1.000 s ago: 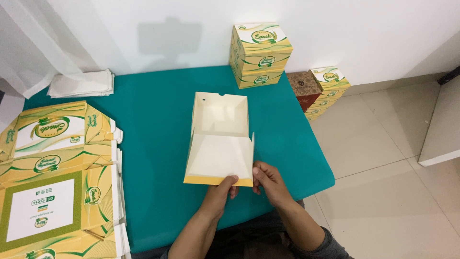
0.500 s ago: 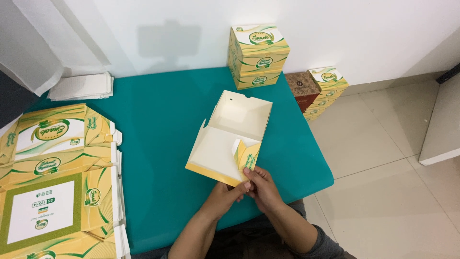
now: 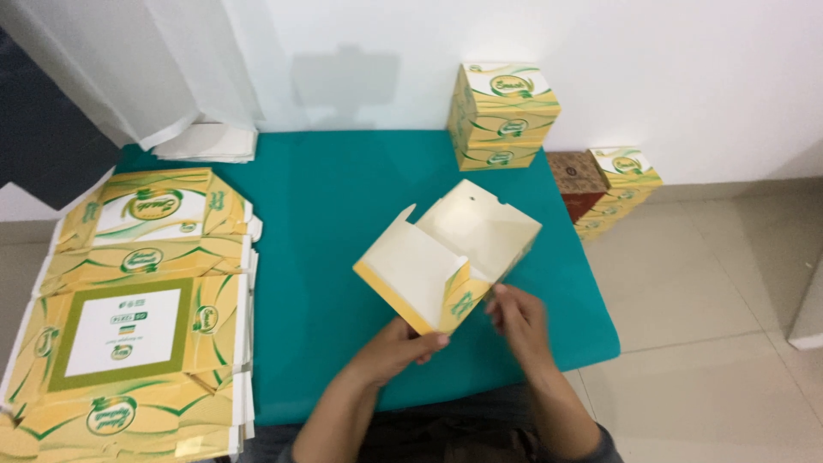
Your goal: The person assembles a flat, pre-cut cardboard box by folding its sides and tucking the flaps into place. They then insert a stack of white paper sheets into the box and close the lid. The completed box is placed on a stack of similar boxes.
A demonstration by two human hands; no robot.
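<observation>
1. Since half a second ago: carton [image 3: 446, 257] turned further, side flap folded up more.
2. Left hand [image 3: 396, 350] gripping the carton's near bottom corner.
3. Right hand [image 3: 518, 319] pinching the flap edge, a bit blurry.
4. Carton held over the teal desk [image 3: 326, 223], front middle.
5. Flat carton stack [image 3: 129, 309] off left, finished boxes [image 3: 504, 116] at back.

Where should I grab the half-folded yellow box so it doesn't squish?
Probably hold the box by its near bottom corner, coming from below on the person's side, as the left hand does. The folded corner there looks stiffest; the open flaps above look floppy. The right hand touches the side edge.
</observation>
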